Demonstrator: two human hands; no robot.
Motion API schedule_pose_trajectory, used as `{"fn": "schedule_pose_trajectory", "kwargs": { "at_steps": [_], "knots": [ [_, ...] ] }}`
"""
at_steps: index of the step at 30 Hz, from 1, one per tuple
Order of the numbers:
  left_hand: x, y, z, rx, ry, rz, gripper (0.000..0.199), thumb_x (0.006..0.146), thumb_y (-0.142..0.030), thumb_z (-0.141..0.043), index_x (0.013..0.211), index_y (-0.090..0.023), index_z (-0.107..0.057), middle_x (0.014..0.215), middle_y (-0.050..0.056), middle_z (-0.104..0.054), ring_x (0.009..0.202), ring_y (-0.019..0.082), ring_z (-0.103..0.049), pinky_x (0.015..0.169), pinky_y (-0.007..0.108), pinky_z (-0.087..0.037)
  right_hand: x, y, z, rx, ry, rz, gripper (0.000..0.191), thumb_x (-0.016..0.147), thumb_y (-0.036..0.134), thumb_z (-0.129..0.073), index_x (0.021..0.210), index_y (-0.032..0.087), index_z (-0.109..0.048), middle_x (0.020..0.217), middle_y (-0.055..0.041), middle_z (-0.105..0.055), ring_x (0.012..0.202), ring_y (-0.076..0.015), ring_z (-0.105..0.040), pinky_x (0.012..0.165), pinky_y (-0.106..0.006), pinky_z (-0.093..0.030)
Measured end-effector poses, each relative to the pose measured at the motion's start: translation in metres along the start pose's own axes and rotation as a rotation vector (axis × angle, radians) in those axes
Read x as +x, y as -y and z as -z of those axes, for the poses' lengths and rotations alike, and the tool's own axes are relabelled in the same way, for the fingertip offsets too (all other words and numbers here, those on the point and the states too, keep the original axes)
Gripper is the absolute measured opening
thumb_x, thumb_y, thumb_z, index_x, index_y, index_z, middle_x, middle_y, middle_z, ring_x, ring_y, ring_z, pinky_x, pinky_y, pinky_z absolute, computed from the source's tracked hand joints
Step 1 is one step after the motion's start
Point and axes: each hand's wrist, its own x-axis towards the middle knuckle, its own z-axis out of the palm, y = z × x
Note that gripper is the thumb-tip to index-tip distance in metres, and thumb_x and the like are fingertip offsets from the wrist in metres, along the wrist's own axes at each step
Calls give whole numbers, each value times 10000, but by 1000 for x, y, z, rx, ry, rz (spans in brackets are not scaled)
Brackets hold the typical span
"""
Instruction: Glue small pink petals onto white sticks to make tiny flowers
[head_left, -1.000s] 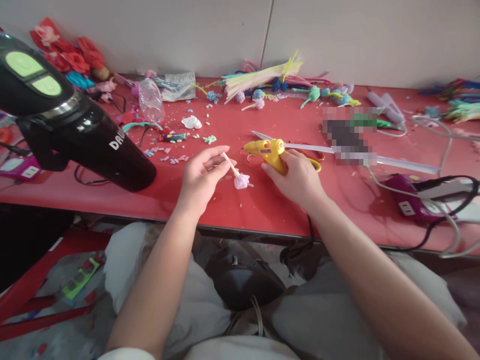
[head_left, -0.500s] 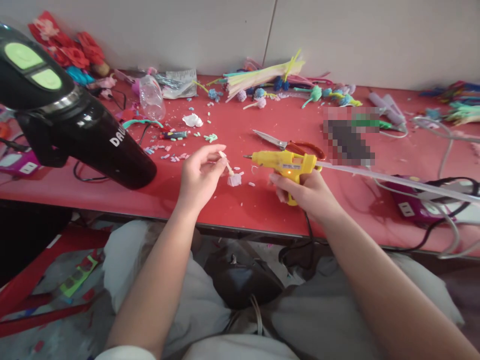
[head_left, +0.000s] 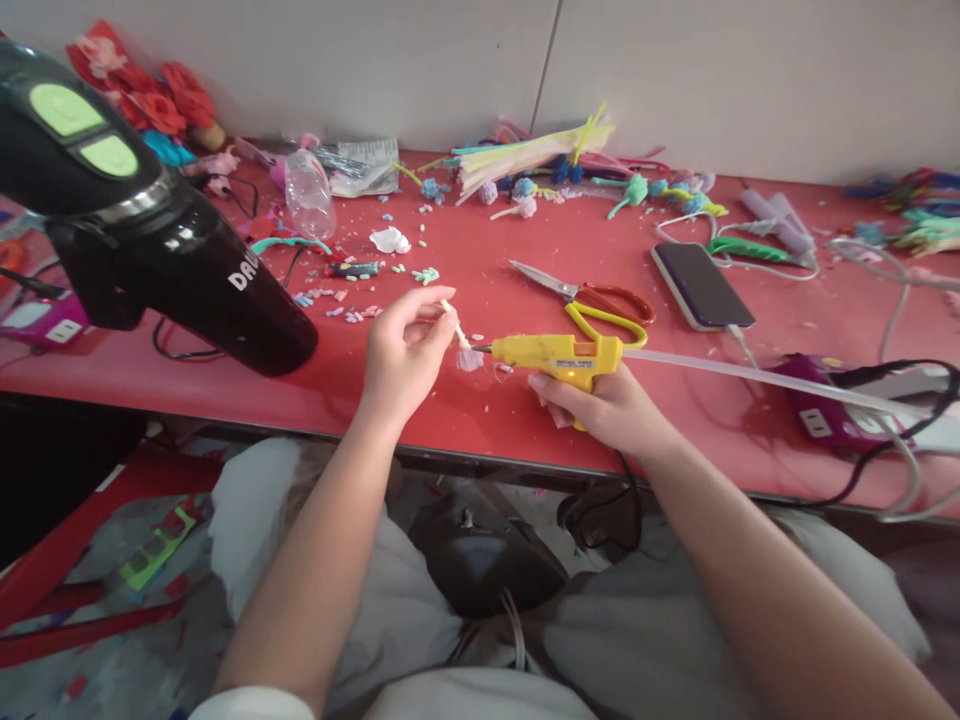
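Observation:
Between thumb and fingers, my left hand (head_left: 409, 345) pinches the cream stem of a small pipe-cleaner flower (head_left: 470, 359), whose pale lilac head points down to the right. My right hand (head_left: 607, 405) is wrapped round the grip of a yellow glue gun (head_left: 556, 352) with a small lit orange light. A long clear glue stick (head_left: 750, 372) runs out of its back end. The metal nozzle is at the flower head, seemingly touching it. Scissors (head_left: 585, 297) with red and yellow handles lie just behind the glue gun.
A large black tumbler (head_left: 217, 265) leans in from the left. Behind are a clear plastic bottle (head_left: 309, 195), pipe cleaners (head_left: 525, 160) and small finished flowers. A phone (head_left: 701, 285) and a purple power strip (head_left: 832, 405) with cables lie right. Small pastel pieces (head_left: 352, 300) litter the red table.
My right hand has brought the glue gun down and to the left, so its nozzle is now at the flower head. My left hand has barely moved.

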Motion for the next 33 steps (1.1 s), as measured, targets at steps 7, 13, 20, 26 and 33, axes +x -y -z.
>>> {"fn": "schedule_pose_trajectory", "kwargs": {
  "at_steps": [7, 13, 20, 26, 33],
  "knots": [
    [-1, 1, -2, -46, -7, -14, 171, 859, -156, -701, 1017, -205, -747, 807, 6, -745, 664, 141, -736, 685, 262, -640, 0, -1, 0, 1, 13, -7, 303, 945, 473, -687, 825, 197, -653, 576, 40, -556, 495, -110, -514, 482, -259, -423],
    [-1, 1, -3, 3, -20, -53, 183, 851, -127, -699, 1012, -192, -755, 800, 1, -754, 686, 131, -747, 691, 235, -642, -1, -1, 1, -10, 11, -22, 288, 947, 463, -684, 850, 193, -656, 576, 39, -553, 499, -105, -502, 480, -246, -415],
    [0, 1, -2, 21, -27, -85, 193, 850, -126, -699, 1021, -189, -764, 801, 4, -755, 689, 130, -743, 680, 228, -645, -1, 2, -1, -32, 14, -32, 259, 949, 448, -676, 941, 190, -704, 563, 36, -549, 485, -113, -481, 474, -258, -414],
    [0, 3, -1, 35, -33, -103, 193, 861, -127, -691, 1030, -190, -759, 802, 6, -756, 703, 130, -749, 682, 223, -649, -1, 1, 0, -42, 2, -34, 234, 947, 426, -677, 948, 197, -719, 553, 34, -547, 481, -124, -505, 475, -267, -430],
    [2, 7, 2, 48, -40, -136, 194, 880, -152, -699, 1061, -191, -757, 830, 14, -760, 735, 141, -756, 707, 245, -654, -1, 1, 0, -53, 6, -22, 268, 949, 453, -674, 963, 192, -726, 550, 32, -550, 486, -125, -502, 479, -265, -429]
  ]
}}
